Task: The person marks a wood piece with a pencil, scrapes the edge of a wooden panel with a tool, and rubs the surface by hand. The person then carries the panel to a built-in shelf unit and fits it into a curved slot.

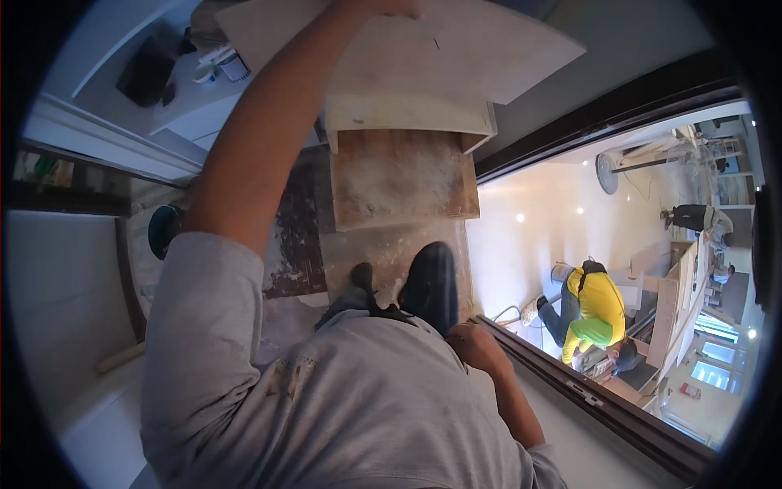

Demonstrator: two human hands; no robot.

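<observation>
My left arm reaches up and forward across a pale flat board (489, 49). My left hand (391, 7) is at the board by the top rim of the picture, with its fingers mostly cut off from sight. Down beside my right hip, my right hand (481, 347) is curled closed next to a dark frame rail (562, 379). Whether anything is inside that fist is hidden. Under the board stands a white-edged wooden box or cabinet (407, 113), and a dusty brown wood surface (403, 175) shows in front of it.
At the upper left, a white shelf (191, 110) carries a small tub (204, 75) and a dark box (147, 72). Beyond the dark frame on the right, a person in a yellow top (601, 297) bends low; a standing fan (607, 173) is farther off.
</observation>
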